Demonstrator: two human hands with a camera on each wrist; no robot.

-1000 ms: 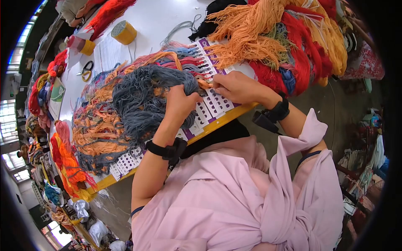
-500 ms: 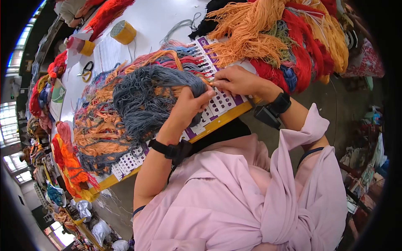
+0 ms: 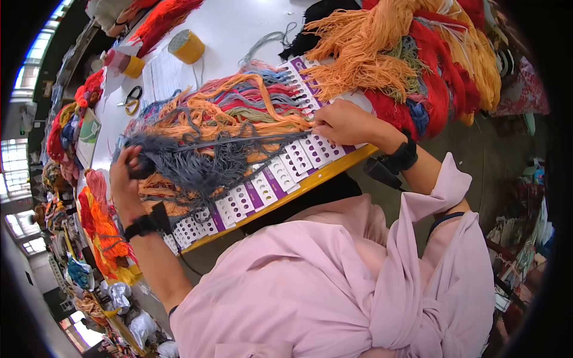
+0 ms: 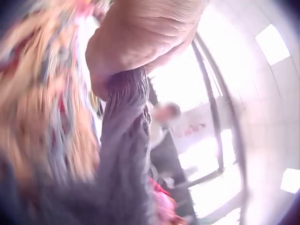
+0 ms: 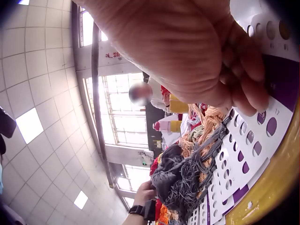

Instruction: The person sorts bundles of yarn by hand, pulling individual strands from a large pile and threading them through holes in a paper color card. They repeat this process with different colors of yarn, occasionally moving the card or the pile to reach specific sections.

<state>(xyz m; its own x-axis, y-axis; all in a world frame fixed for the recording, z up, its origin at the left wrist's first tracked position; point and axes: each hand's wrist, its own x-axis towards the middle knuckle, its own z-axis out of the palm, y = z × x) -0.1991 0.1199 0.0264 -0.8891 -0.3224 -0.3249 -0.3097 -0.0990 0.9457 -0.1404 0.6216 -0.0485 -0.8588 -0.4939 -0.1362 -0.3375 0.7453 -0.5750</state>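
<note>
A loose bundle of grey-blue yarn [image 3: 197, 164] lies stretched over layered orange, pink and green yarn [image 3: 239, 98] on the table. My left hand [image 3: 126, 176] grips its far left end; in the left wrist view the gathered grey strands [image 4: 124, 117] hang down from the curled fist. White and purple cards with punched holes [image 3: 286, 170] line the front edge under the yarn. At the right end of the grey-blue strands, my right hand [image 3: 345, 125] pinches yarn close over a card, its fingers curled. The pinched ends are hidden under the fingers.
Orange yarn [image 3: 358, 59] and red yarn [image 3: 441, 77] are heaped at the back right. Scissors [image 3: 131, 101], a yellow tape roll [image 3: 186, 46] and paper sheets [image 3: 161, 74] lie behind the work. The yellow table edge [image 3: 310, 179] runs before me. Another person stands across the table.
My left hand has swept far to the left with the grey-blue yarn, drawing it out and uncovering orange and green yarn. The right hand stays near the same card.
</note>
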